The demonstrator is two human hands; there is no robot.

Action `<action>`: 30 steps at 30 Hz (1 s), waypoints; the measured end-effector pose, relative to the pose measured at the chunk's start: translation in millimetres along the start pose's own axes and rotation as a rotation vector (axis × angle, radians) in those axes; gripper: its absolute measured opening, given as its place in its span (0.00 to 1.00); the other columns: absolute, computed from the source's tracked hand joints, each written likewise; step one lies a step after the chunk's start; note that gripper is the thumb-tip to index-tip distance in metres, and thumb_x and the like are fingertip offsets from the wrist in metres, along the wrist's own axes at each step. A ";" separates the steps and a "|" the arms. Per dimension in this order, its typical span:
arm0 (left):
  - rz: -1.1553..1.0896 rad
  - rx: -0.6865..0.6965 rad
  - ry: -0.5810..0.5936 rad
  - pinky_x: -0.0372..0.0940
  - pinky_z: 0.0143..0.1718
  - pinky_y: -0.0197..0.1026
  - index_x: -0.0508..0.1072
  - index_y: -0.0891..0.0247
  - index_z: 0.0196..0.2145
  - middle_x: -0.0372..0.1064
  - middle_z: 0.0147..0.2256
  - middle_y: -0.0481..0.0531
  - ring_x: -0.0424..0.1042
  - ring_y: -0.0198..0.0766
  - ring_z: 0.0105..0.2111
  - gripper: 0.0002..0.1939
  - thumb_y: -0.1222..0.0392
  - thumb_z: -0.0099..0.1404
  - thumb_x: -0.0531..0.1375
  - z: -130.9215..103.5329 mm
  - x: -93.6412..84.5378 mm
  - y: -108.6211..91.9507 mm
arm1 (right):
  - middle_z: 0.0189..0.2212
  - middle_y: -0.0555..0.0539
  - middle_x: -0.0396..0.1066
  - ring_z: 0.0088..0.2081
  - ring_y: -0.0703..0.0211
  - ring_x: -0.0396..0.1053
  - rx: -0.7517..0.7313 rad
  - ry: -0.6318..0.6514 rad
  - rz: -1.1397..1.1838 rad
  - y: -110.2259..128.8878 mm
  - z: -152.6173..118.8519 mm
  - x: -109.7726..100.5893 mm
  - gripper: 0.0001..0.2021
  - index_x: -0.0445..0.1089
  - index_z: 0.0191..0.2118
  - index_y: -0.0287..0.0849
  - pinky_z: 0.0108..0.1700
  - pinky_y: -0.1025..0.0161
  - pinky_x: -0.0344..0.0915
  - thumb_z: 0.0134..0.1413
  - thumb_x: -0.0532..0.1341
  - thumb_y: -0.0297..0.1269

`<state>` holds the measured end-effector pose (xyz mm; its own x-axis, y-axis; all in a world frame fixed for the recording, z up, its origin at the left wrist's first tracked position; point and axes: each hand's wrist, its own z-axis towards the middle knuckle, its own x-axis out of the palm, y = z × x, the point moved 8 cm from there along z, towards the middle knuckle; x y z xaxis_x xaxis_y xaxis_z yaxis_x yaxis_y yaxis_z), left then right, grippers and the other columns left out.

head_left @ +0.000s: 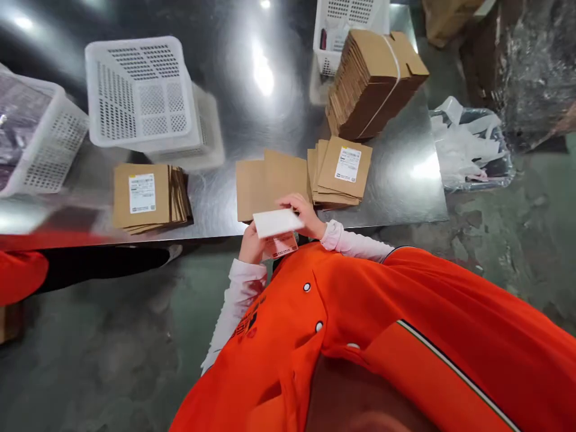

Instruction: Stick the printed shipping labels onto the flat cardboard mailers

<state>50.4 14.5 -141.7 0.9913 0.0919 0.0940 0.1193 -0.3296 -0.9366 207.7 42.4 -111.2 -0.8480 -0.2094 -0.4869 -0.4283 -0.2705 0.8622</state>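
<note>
At the table's front edge, my left hand is closed on a small brown cardboard piece with a printed label, held in front of my body. Just above that piece is a flat white rectangle, perhaps a label pad; it hides part of the cardboard. My right hand has its fingers closed at the right end of the white rectangle. Beyond my hands, unlabelled flat cardboard pieces lie on the table. Close to my right hand sits a stack of flat cardboard mailers, the top one bearing a white-and-yellow label.
On the metal table are a strapped cardboard bundle, white baskets and another labelled cardboard stack. A lined bin with white scraps stands right of the table. At the left is another person's orange sleeve.
</note>
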 end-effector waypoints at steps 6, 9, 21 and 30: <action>0.036 0.215 -0.187 0.71 0.41 0.42 0.80 0.65 0.33 0.79 0.34 0.55 0.76 0.42 0.35 0.24 0.45 0.43 0.75 -15.5 -20.1 -23.2 | 0.43 0.39 0.73 0.43 0.50 0.68 -0.109 0.360 -0.161 -10.8 -9.0 18.3 0.27 0.74 0.50 0.36 0.47 0.56 0.65 0.53 0.68 0.54; -0.146 0.217 -0.338 0.71 0.38 0.41 0.79 0.64 0.30 0.79 0.31 0.53 0.76 0.40 0.32 0.24 0.44 0.43 0.75 -22.3 -46.7 -19.1 | 0.60 0.29 0.63 0.58 0.35 0.60 -0.056 0.261 -0.597 -40.6 -1.2 -0.6 0.47 0.58 0.68 0.34 0.56 0.46 0.58 0.43 0.75 0.43; -0.364 0.225 -0.434 0.72 0.40 0.41 0.79 0.61 0.32 0.79 0.32 0.51 0.77 0.40 0.35 0.21 0.50 0.42 0.77 -54.0 -110.5 -8.5 | 0.66 0.37 0.59 0.69 0.48 0.52 -0.139 0.096 -0.626 -33.7 25.5 21.5 0.27 0.62 0.67 0.38 0.69 0.46 0.48 0.65 0.45 0.26; -0.112 0.158 -0.239 0.72 0.39 0.44 0.79 0.64 0.33 0.79 0.33 0.55 0.77 0.43 0.34 0.24 0.46 0.44 0.75 -25.5 -70.9 -5.2 | 0.57 0.33 0.69 0.58 0.42 0.68 -0.015 0.384 0.342 16.6 30.3 57.7 0.43 0.65 0.59 0.36 0.60 0.44 0.66 0.45 0.67 0.66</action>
<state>-19.1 -14.2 -134.9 0.9290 0.3445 0.1353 0.1990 -0.1567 -0.9674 142.2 54.3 -120.8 -0.7618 -0.6174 -0.1962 -0.1395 -0.1393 0.9804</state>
